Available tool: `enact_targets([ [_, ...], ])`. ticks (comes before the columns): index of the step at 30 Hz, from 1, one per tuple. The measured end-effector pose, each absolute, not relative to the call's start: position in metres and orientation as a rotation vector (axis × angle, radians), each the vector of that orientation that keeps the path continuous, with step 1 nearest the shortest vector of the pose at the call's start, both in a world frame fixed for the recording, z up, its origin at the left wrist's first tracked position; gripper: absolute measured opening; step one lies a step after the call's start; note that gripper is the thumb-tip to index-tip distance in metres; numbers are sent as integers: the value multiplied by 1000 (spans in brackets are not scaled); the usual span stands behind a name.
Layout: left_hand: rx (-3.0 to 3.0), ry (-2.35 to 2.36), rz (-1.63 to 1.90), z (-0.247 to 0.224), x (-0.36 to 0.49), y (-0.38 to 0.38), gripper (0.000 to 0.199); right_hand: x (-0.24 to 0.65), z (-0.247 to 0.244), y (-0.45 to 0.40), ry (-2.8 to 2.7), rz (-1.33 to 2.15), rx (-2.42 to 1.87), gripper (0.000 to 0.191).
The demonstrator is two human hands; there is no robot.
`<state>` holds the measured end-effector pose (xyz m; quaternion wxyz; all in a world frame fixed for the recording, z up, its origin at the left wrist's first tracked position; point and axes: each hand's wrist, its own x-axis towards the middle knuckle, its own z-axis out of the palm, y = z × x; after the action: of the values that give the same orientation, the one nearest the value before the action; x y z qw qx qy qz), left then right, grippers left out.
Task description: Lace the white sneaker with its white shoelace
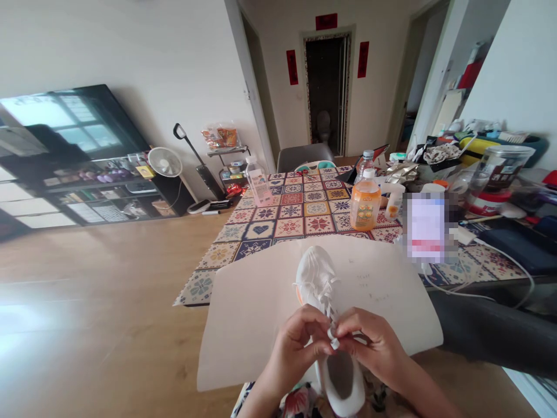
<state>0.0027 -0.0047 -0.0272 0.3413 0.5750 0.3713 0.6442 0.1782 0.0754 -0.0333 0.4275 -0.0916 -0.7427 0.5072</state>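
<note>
A white sneaker (317,270) lies on a large white sheet (248,319), its toe pointing away from me and its dark opening (340,374) close to my body. Over its tongue, my left hand (301,337) and my right hand (369,342) meet with their fingertips almost touching. Both hands pinch the white shoelace (334,339), which is bunched in a small loop or knot between them. Thumbs and forefingers are closed on it. The exact path of the lace under the fingers is hidden.
Beyond the sheet, a patterned tablecloth (291,212) carries a pinkish bottle (260,183) and an orange-labelled bottle (365,203). At right stand a blurred phone (425,226), a white cable (528,278) and a large clear jar (491,180). The sheet overhangs the table's near edge.
</note>
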Motion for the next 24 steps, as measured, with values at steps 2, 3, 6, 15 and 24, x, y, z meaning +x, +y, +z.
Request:
enact_targets([
  [2,1545,1039,1698,-29,5,-4,20,179,-29,74,-1949,1139,-180,7],
  [3,1591,1083,1699,-29,6,-4,17,180,-26,73,-1985,1099,-169,9],
  [6,1639,1191,1695,-27,10,-7,12,183,-20,71,-2052,1028,-184,12],
  [15,1797,1204,1589,-19,9,-8,18,180,-31,67,-1879,921,-363,7],
  [24,1774,1263,1655,-22,9,-9,10,186,-15,70,-2178,931,-279,29],
])
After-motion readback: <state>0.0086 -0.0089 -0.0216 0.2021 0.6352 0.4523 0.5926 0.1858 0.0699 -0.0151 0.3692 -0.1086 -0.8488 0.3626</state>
